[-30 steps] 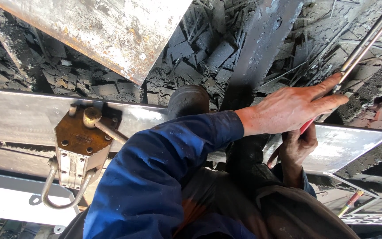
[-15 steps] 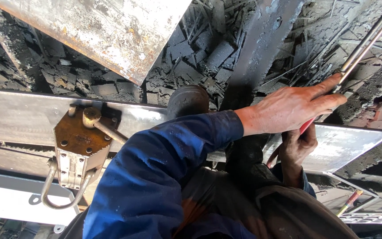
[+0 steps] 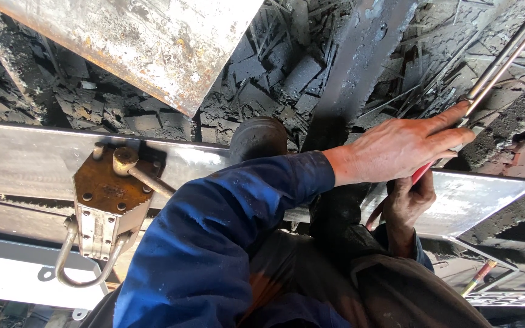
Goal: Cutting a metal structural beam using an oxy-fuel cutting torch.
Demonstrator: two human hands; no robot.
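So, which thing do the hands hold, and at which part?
Both hold the long metal rod: left hand lies over its lower end, right hand grips the red part below.

My left hand (image 3: pixel 405 146) hides the rod's (image 3: pixel 505 58) lower part; rod runs off the top-right edge; right hand (image 3: pixel 408 203) half covered, grip unclear; red handle (image 3: pixel 420 173) barely shows.
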